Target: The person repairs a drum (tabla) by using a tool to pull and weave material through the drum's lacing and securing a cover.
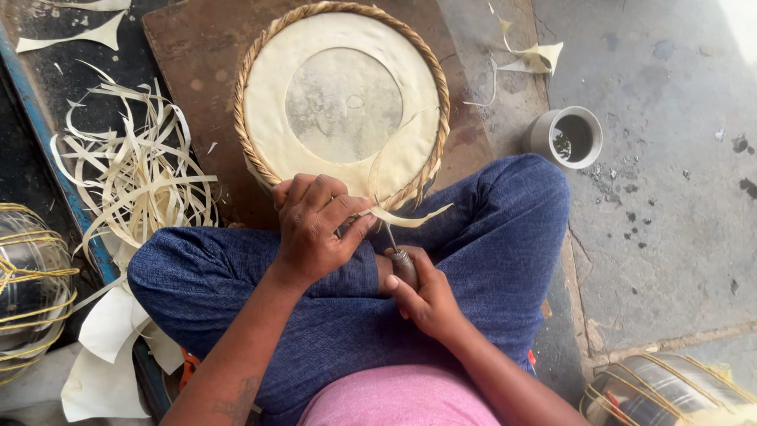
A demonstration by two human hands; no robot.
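Your left hand (315,229) sits ahead of your lap, back of the hand up, knuckles bent and fingers curled down and inward, the thumb pressed toward the fingertips in a tight pinch. Its wrist is bent a little, and your left forearm runs back from it down to the lower left, bare, over your left thigh. Your right hand (422,296) lies lower and nearer your body, just right of the left wrist, fingers wrapped shut in a fist-like grip, index finger laid forward. Your right forearm comes in from the lower right, bare too. The two hands are close, nearly touching. Your legs are crossed beneath both.
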